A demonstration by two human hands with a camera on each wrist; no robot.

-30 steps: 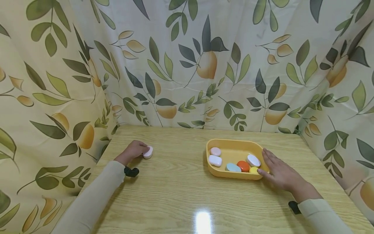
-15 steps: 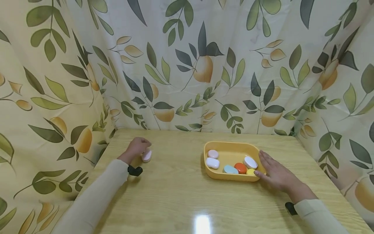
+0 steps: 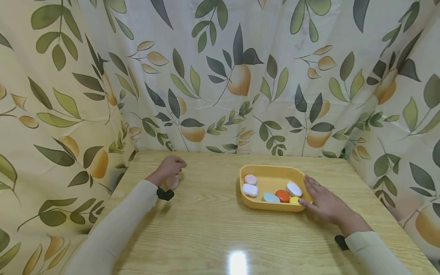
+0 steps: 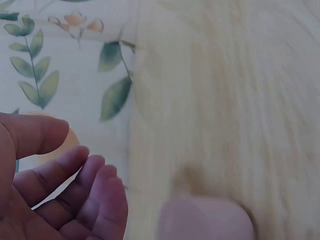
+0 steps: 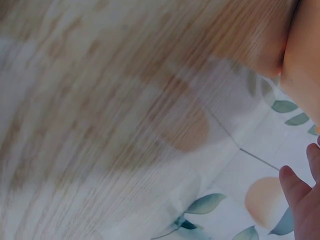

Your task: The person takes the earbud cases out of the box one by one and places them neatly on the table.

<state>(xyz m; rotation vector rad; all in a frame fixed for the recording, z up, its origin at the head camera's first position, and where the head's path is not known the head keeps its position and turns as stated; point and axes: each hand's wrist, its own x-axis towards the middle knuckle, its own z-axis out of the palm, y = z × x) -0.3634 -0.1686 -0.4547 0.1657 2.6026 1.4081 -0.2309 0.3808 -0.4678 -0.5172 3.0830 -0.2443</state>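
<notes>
My left hand hovers just over a pale pink rounded block, which lies on the table at the left and is partly covered by the hand and wrist. Nothing sits between its loosely bent fingers; in the left wrist view the pink block is apart from them. My right hand lies against the right end of a yellow tray, fingers straight along the rim and thumb at the front corner. Inside the tray are a pink piece, two white ones, and blue, orange and yellow ones.
A light wooden table carries everything. Leaf-and-fruit patterned curtain stands along its back and both sides. Each wrist wears a black camera mount.
My left hand has let go of the pink block and lifted away to the right and back, leaving the block on the table. The right hand stays at the tray.
</notes>
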